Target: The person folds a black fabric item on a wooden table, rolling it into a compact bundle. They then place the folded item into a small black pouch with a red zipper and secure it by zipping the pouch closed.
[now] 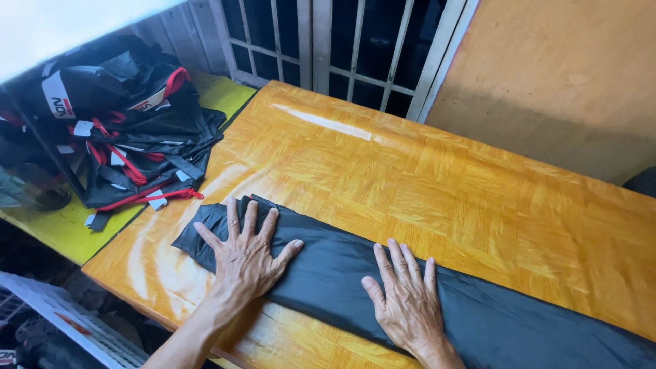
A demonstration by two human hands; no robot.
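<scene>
Where both sets of fingers lie spread, one long strip of black fabric (342,273) stretched flat along the near edge of the bench (424,171), folded narrow and running off past the right wrist. Left hand (246,256) palm-down close to the strip's folded end, fingers (232,215) fanned wide and pointing away, gripping nothing, only pressing. Right hand (406,297) likewise flat and splayed farther along the strip, fingers (396,256) open, nothing held. Pressed so, probably, to smooth the cloth and keep the fold from springing up on the glossy wood. Beyond the left fingertips and off to their outer side, one heap of black bags with red trim (130,137), too tangled to count, dumped on a yellow-green surface (61,229) lower than the bench. Ahead of both sets of fingertips, bare parquet, then a barred window (342,48) and an orange wall (560,75). Two hands, one strip, one heap.
</scene>
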